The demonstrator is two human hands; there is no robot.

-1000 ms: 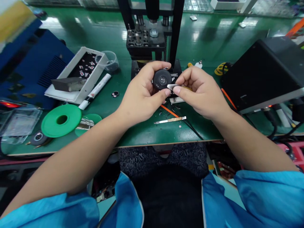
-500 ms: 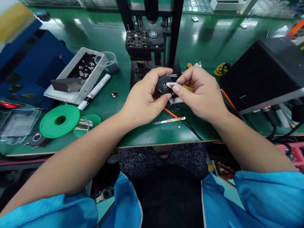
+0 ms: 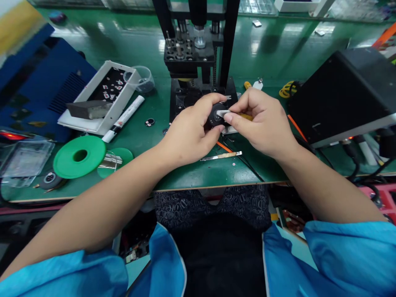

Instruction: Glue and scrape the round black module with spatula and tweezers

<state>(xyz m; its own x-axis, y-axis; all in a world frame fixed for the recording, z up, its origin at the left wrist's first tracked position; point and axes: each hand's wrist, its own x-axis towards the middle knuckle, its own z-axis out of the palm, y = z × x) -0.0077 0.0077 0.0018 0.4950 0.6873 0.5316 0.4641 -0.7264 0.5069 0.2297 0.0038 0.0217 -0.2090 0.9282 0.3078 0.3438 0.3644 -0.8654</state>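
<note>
My left hand (image 3: pixel 190 130) curls round a small round black part (image 3: pixel 215 116), its face turned toward my right. In my right hand (image 3: pixel 261 119) I pinch a thin whitish, flat-bladed tool (image 3: pixel 223 112); its tip touches the middle of the black part. What the tool's far end looks like is hidden by my fingers. Just behind both hands stands a black press (image 3: pixel 189 62) with several metal pins on its block. On the bench below them lies a pair of tweezers (image 3: pixel 221 156), its middle wrapped in something tan.
To the left are a green solder spool (image 3: pixel 79 156), a white marker (image 3: pixel 123 119), a white tray (image 3: pixel 102 130) with small parts and a clear cup (image 3: pixel 144 80). A black box (image 3: pixel 337 99) stands at the right. The bench's front edge (image 3: pixel 222 186) runs close to my body.
The black part and my left hand have shifted slightly right and down. The part's face has turned a little, with the tool still at its centre.
</note>
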